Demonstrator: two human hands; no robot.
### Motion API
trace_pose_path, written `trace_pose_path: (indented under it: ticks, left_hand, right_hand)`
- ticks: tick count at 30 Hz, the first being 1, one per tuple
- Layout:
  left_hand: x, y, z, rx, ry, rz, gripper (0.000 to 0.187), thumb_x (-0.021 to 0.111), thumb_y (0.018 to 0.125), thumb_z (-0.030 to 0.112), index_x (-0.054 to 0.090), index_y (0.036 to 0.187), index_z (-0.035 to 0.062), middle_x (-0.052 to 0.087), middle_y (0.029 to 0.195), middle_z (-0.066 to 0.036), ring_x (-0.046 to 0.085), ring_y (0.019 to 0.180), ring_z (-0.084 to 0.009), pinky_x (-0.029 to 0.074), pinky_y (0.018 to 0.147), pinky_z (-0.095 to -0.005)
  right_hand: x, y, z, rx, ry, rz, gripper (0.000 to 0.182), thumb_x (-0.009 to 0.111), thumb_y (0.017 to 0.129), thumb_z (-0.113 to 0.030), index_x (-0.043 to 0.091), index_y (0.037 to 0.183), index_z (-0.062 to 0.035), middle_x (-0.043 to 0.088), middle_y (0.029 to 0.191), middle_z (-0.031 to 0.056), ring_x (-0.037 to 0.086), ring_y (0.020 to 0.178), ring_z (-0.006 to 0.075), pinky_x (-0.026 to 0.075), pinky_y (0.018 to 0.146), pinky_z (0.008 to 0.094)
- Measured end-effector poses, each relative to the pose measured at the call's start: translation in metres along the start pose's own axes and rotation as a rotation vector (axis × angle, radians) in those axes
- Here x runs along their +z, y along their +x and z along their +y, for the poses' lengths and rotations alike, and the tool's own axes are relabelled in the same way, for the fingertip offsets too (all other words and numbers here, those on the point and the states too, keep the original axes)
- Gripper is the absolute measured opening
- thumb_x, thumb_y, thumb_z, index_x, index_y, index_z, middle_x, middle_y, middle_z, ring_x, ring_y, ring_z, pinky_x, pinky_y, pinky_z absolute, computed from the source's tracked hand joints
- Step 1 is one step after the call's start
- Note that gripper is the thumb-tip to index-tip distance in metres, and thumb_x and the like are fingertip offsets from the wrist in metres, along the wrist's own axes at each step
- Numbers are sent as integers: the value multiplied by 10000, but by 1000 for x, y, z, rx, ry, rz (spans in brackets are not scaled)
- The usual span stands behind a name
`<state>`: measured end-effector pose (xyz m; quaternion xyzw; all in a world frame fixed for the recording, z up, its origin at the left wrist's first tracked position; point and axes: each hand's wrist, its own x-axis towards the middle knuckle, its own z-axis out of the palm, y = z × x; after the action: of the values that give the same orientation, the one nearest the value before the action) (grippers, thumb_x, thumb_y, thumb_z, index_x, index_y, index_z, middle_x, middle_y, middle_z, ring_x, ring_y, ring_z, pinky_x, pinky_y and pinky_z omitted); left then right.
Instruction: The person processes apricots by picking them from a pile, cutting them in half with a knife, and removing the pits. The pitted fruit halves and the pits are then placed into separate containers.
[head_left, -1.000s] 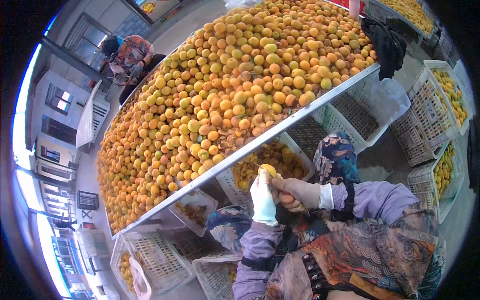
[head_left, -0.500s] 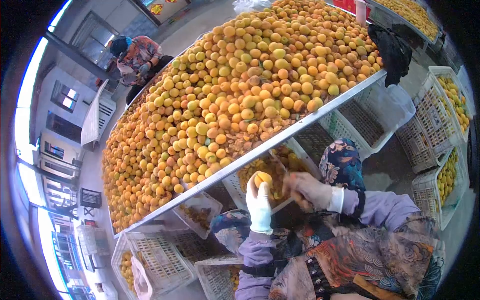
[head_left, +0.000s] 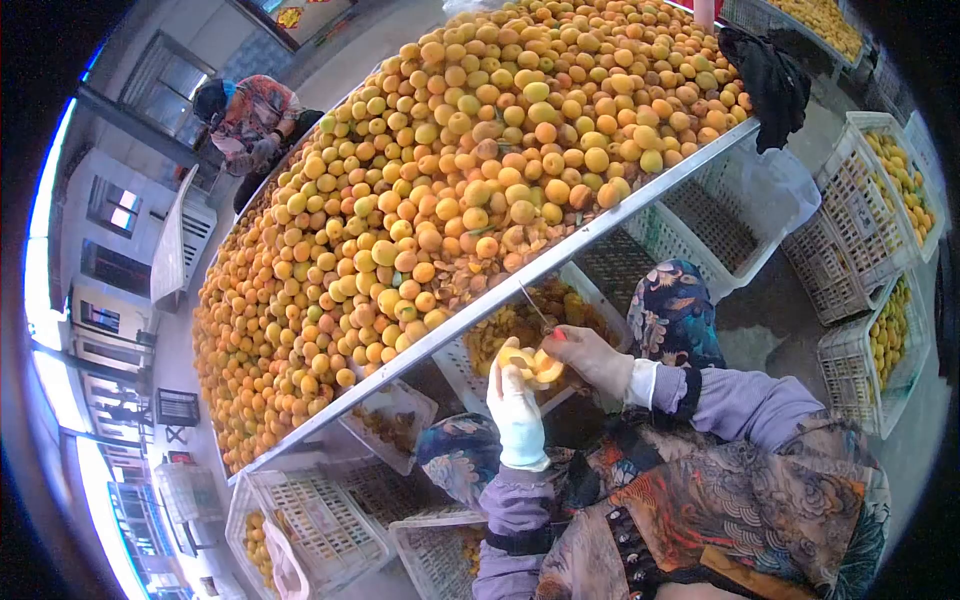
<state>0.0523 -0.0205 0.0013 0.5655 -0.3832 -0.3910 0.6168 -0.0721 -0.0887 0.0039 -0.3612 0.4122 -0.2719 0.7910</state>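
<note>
My left hand [head_left: 515, 415], in a white glove, holds up an opened apricot [head_left: 527, 364] over a crate between my knees. My right hand [head_left: 590, 362] is closed at the fruit's right side, with a thin knife [head_left: 533, 304] sticking up and left out of its fingers. The cut fruit shows pale orange flesh between the two hands. Beneath them, the crate [head_left: 456, 372] holds apricot pieces. Just beyond stands a metal-edged table [head_left: 400, 376] heaped with whole apricots [head_left: 420, 190].
Another person [head_left: 250, 125] bends at the table's far left side. Stacked crates of apricots [head_left: 868, 215] stand at the right. An empty-looking crate [head_left: 725, 225] is under the table edge, a black bag [head_left: 765, 85] hangs on its corner, and more crates [head_left: 315, 515] sit lower left.
My right hand has come in against the apricot, which was whole-looking and now is opened. The view has shifted slightly, and the heap sits a little further left and up.
</note>
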Motion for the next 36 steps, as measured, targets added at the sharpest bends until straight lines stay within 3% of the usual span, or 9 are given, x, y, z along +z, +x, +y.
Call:
trace_pose_path:
  ticks: [2,11,15,16,21,25,27,34,36]
  left_hand:
    - [0,2,-4,-129,-499,-19,501,442,943,385,419,1268,4,596,1009,-103,580,835,-165,470,718,-265]
    - [-20,9,-7,-320,-815,-65,515,447,916,469,453,1239,67,588,925,-101,509,694,-157,416,631,-287]
    - [-18,3,-4,-387,-844,-72,515,428,912,492,501,1185,61,591,892,-97,504,676,-170,404,607,-290]
    - [-16,1,-2,-428,-862,-99,521,416,911,506,517,1162,61,592,880,-95,502,666,-174,397,592,-289]
    - [9,-11,20,-589,-754,-7,517,374,904,556,543,1048,89,573,792,-83,456,569,-169,362,522,-269]
    - [23,-18,32,-704,-602,7,450,350,921,526,521,908,111,538,732,-87,376,444,-149,299,396,-238]
    - [30,-22,42,-580,-328,-95,676,245,887,656,561,949,62,501,613,-58,360,423,-120,270,398,-225]
    - [30,-21,41,-712,-346,-282,750,206,890,662,567,919,5,459,540,-54,309,362,-117,236,357,-239]
    - [35,-21,44,-686,-264,-201,489,282,957,484,495,939,44,436,544,-55,314,351,-114,243,322,-243]
  right_hand:
    - [-10,15,15,-59,0,-11,191,571,865,-204,575,909,-18,569,834,-14,489,769,61,414,708,217]
    - [-10,24,-5,-194,-304,117,216,596,862,-252,567,901,-42,544,734,-3,461,689,69,403,631,230]
    - [3,8,-42,-209,65,43,180,612,840,-226,552,907,-71,526,696,1,475,545,74,382,455,204]
    - [16,-2,-57,-199,198,42,144,572,876,-207,536,888,-68,491,627,0,421,409,89,335,384,199]
    - [30,-19,-71,-309,322,-64,139,521,895,-188,514,857,-54,469,602,5,431,469,77,350,434,198]
    - [22,-23,-72,-474,204,-236,297,424,940,-262,491,747,-47,446,571,4,405,470,80,326,441,208]
    - [19,-20,-70,-501,226,-316,263,501,905,-256,523,736,-56,435,505,3,395,388,82,297,366,225]
    - [6,-18,-74,-320,212,-536,284,594,871,-271,526,704,-52,497,541,7,413,396,66,330,374,202]
    - [6,-20,-75,-324,179,-530,272,609,862,-261,532,707,-52,506,550,8,419,399,63,330,374,201]
